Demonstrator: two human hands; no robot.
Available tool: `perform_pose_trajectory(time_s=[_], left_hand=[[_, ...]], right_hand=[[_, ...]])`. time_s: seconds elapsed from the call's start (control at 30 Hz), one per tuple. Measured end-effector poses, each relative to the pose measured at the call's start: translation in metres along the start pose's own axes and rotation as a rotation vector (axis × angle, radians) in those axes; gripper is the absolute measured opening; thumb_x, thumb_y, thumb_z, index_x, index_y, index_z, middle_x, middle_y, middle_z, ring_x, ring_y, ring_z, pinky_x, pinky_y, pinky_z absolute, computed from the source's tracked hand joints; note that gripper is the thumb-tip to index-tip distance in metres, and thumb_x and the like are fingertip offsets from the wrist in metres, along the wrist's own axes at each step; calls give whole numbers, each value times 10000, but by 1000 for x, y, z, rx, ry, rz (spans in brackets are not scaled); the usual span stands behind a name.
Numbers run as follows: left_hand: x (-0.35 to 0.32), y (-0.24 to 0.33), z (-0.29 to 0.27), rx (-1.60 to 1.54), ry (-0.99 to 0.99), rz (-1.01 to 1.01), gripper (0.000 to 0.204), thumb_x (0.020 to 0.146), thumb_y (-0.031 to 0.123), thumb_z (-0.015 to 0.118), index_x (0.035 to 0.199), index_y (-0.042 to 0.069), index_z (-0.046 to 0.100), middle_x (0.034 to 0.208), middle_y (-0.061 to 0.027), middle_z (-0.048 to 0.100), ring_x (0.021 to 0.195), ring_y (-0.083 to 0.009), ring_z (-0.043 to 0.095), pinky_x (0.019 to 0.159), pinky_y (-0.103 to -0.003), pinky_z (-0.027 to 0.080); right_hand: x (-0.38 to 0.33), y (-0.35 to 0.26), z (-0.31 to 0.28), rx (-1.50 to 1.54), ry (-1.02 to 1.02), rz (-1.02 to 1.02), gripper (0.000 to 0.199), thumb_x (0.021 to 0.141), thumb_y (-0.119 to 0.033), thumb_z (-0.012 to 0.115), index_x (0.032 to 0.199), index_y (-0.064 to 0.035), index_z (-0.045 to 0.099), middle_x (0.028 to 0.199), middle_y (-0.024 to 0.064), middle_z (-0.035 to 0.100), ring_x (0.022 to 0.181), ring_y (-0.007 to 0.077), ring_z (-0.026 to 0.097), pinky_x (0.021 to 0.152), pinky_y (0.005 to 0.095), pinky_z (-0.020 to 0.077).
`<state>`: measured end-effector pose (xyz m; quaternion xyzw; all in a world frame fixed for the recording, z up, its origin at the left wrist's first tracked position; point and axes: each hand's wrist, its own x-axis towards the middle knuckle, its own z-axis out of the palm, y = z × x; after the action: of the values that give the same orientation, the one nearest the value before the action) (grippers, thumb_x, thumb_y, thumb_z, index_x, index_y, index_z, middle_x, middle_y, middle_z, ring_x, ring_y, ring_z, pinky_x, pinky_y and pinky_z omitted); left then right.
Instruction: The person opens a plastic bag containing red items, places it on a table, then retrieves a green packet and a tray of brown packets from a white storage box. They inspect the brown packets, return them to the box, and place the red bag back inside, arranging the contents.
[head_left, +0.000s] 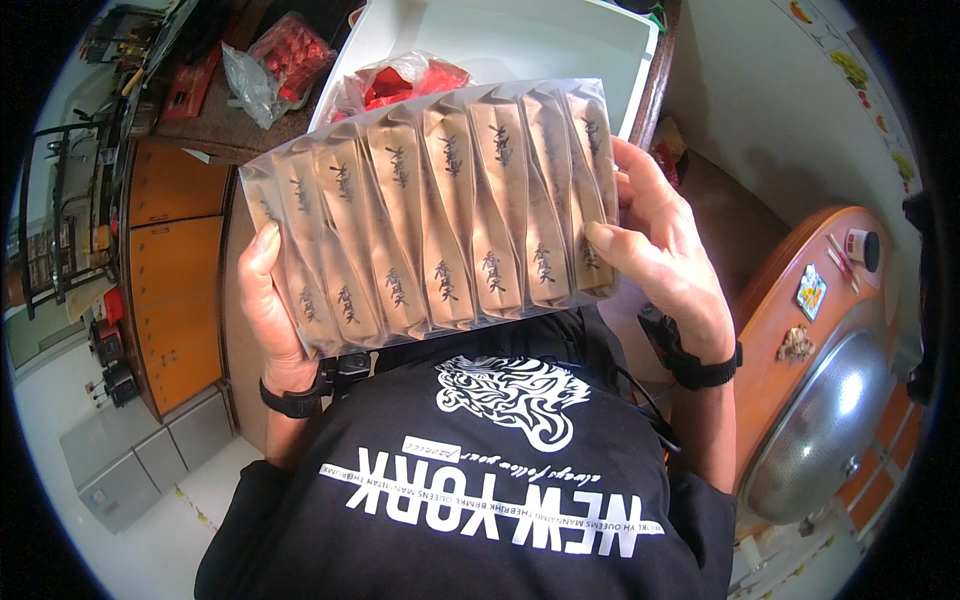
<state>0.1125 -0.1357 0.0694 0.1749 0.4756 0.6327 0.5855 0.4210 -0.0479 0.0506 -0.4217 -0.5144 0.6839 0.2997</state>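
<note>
Between my two hands I hold up a clear plastic pack filled with a row of several slim brown paper packets bearing dark handwritten-style characters. My left hand grips its left end, thumb on the front face and the fingers hidden behind. At the other end my right hand is closed on the pack, its thumb pressing the front and some fingers showing at the back edge. The pack is tilted, its right end higher, in front of my black shirt. Behind its upper edge shows a red and clear plastic bag.
A white bin stands beyond the pack with the red bag in it. Clear bags with red contents lie on the dark counter to the left. On the right, a round wooden table carries a large metal lid and a small jar.
</note>
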Motion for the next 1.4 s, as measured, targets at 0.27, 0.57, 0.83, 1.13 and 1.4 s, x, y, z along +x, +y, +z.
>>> perform_pose_trajectory(time_s=[0.27,0.57,0.83,1.13,1.4], left_hand=[[2,0,0,67,47,19,536,990,388,495,1339,-19,514,1248,-160,637,1091,-232,648,964,-381,520],[8,-8,8,-119,16,-124,559,976,356,515,1373,-38,494,1263,-167,631,1100,-258,646,990,-401,506],[11,-16,1,-69,-1,-206,531,1017,340,512,1394,-32,479,1292,-145,625,1117,-213,647,988,-351,519],[10,-23,-16,-1,-2,-153,546,1014,340,536,1399,-42,470,1314,-139,606,1139,-194,624,1001,-341,494],[8,-24,-24,-68,-15,-158,539,1000,321,533,1406,-26,467,1322,-129,601,1161,-197,614,1016,-341,486]], right_hand=[[1,7,-1,79,-9,-36,859,858,-378,723,1507,14,318,1289,266,569,1209,321,586,1042,427,464],[1,1,-2,94,18,15,764,872,-232,702,1496,16,337,1202,181,630,1117,213,617,981,353,475],[4,-2,-9,-36,-57,143,778,876,-224,669,1514,32,305,1279,199,613,1188,237,568,1029,379,437],[8,4,-5,-111,-93,204,840,878,-245,697,1538,35,260,1351,215,564,1243,271,533,1079,393,393],[13,3,2,-111,-142,188,773,924,-191,672,1541,25,259,1373,215,545,1271,276,514,1089,395,391]])
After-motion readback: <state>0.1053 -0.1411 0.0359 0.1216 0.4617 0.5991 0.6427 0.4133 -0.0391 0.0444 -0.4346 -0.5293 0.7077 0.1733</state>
